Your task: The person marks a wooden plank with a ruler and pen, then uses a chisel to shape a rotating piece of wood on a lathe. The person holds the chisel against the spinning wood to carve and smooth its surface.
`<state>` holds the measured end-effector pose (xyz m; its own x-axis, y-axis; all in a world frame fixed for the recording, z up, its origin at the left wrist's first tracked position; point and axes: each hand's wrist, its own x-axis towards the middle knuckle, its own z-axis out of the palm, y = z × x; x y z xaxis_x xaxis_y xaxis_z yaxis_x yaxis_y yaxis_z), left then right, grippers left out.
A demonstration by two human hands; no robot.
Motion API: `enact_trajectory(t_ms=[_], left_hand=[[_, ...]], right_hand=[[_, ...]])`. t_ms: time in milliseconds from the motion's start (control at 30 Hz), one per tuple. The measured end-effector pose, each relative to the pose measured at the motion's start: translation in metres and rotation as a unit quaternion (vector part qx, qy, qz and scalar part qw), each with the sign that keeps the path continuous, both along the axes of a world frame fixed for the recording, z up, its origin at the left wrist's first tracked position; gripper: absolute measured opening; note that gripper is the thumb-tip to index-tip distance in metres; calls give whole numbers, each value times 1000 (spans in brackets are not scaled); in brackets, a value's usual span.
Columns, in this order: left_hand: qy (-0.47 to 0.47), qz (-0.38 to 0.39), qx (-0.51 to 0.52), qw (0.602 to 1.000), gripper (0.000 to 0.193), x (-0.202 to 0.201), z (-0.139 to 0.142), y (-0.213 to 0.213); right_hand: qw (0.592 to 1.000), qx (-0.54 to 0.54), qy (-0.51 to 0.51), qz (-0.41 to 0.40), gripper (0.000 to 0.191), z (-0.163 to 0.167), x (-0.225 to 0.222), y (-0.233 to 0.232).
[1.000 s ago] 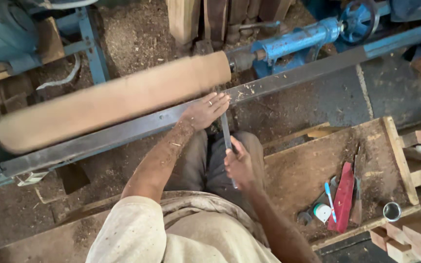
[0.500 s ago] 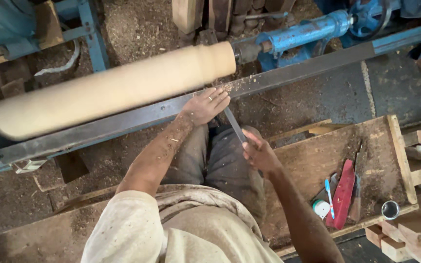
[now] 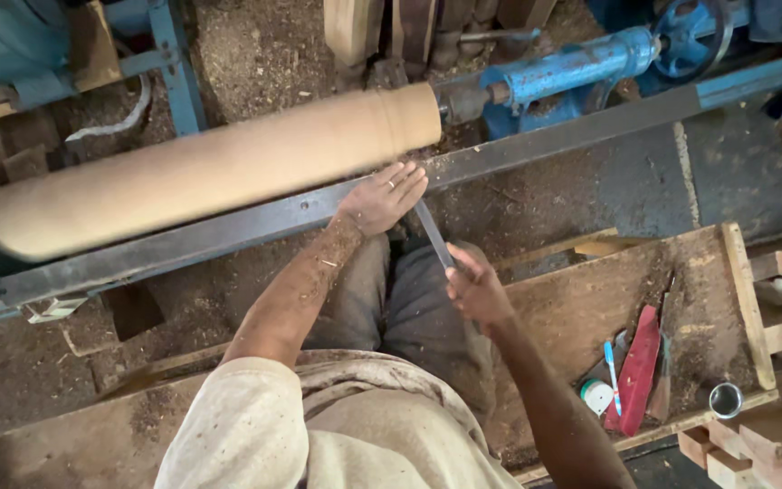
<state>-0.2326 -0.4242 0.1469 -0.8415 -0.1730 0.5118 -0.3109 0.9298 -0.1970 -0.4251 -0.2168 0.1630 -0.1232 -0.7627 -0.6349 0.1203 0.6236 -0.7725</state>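
Wooden cylinder (image 3: 210, 172): long, pale, round stock, mounted lengthwise on lathe, lying across upper left of view. Surface looks blurred, so judged to be spinning. Right end is met by blue tailstock (image 3: 572, 72) w/ handwheel (image 3: 694, 32) at far right. Faint ring marks are seen nr right end.

Tool rest (image 3: 255, 226): dark steel bar, set just below and along cylinder, running full width.

Turning chisel (image 3: 433, 234): flat grey blade, angled up toward cylinder's right end; tip is hidden under left hand, so contact w/ wood cannot be confirmed.

Left hand (image 3: 382, 197): laid palm-down on tool rest, fingers spread over blade, pressing it to bar. Ring noted on one finger.

Right hand (image 3: 477, 290): closed round chisel's handle end, low and nr lap. Hands are apart, both on same tool.

Step in hand (judged): shaping cut at right end of cylinder, blade steadied on rest.

Next move (judged): blade to be kept flat on rest, fed gently, slid along bar w/o lifting; fingers to be kept off spinning wood.

Other items: wooden tray (image 3: 735, 272) at right, holding red tool (image 3: 635, 371), blue pen (image 3: 612, 362), small white tub (image 3: 596, 396), metal cup (image 3: 726, 398). Sawdust on floor.
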Motion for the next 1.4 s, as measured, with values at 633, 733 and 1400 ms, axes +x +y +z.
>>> enact_trajectory(t_ms=[633, 733, 1400], left_hand=[[13, -17, 119, 993, 54, -8, -7, -7], [56, -58, 118, 990, 61, -10, 15, 8], [-136, 221, 295, 920, 29, 46, 164, 112]], right_hand=[[992, 3, -62, -111, 53, -12, 47, 14], [953, -68, -222, -196, 53, -9, 18, 21], [996, -74, 42, 29, 45, 24, 25, 24]])
